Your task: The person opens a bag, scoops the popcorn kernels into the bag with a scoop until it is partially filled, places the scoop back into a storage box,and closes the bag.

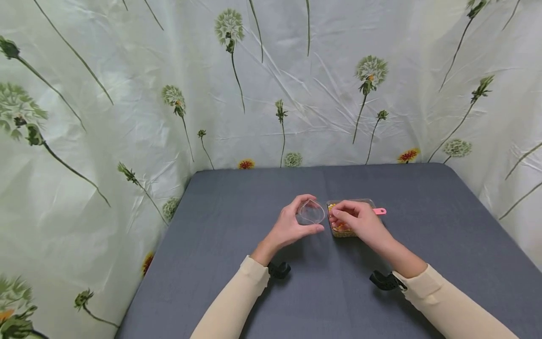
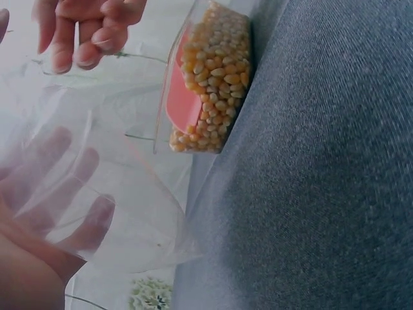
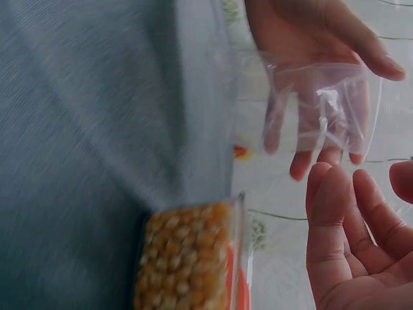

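Observation:
A small clear plastic bag [image 1: 312, 213] is held by my left hand [image 1: 286, 225], its mouth spread wide between thumb and fingers. In the left wrist view, the fingers show through the film of the bag [image 2: 139, 219]. My right hand [image 1: 363, 220] is over the near part of a clear box [image 1: 345, 234] in the head view. Its fingers are loosely bent, with nothing between them in the right wrist view. Yellow corn kernels [image 2: 222, 71] fill much of the box. A pink scoop [image 2: 184, 106] lies in the kernels, its handle [image 1: 380, 211] sticking out to the right.
The box stands on a table with a dark grey-blue cloth [image 1: 254, 197]. Behind and to the left hangs a pale curtain [image 1: 262, 94] printed with dandelions. A black wrist strap [image 1: 279, 270] is on the left wrist, another strap [image 1: 384, 280] on the right.

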Demonstrator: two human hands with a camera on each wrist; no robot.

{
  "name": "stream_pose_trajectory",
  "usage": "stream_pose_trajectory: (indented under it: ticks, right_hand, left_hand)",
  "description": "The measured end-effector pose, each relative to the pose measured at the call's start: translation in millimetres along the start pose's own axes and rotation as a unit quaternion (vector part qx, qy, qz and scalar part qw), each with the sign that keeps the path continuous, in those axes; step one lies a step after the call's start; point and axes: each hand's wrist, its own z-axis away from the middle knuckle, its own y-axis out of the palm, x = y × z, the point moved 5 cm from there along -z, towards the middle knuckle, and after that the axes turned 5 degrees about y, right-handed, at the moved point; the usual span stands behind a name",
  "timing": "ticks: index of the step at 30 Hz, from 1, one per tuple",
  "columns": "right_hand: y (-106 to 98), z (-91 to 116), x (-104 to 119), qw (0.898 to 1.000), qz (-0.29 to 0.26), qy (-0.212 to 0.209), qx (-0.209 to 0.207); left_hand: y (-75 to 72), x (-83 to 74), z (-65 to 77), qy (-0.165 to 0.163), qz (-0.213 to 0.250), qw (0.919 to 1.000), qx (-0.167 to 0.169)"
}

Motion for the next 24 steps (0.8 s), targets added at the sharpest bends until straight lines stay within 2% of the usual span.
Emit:
stream_pose_trajectory:
  ticks: [6,12,17,24]
  right_hand:
    - [-16,6,-3,0.995,0.1,-0.007,-0.01]
    - [-33,8,-7,0.986,0.168,-0.013,-0.015]
    - [-47,12,-9,0.977,0.21,-0.01,-0.028]
    - [-63,17,-11,0.97,0.239,-0.02,-0.041]
  left_hand:
    - [-2.4,2.7,-0.1,0.0,0.004,0.9999,-0.009]
    - [-2.8,7.6,0.6,0.004,0.001,0.9998,-0.02]
    - [-1.7,12.1,2.1,0.002,-0.005,0.9997,-0.026]
    - [1.0,16.0,3.6,-0.01,-0.018,0.9995,-0.024]
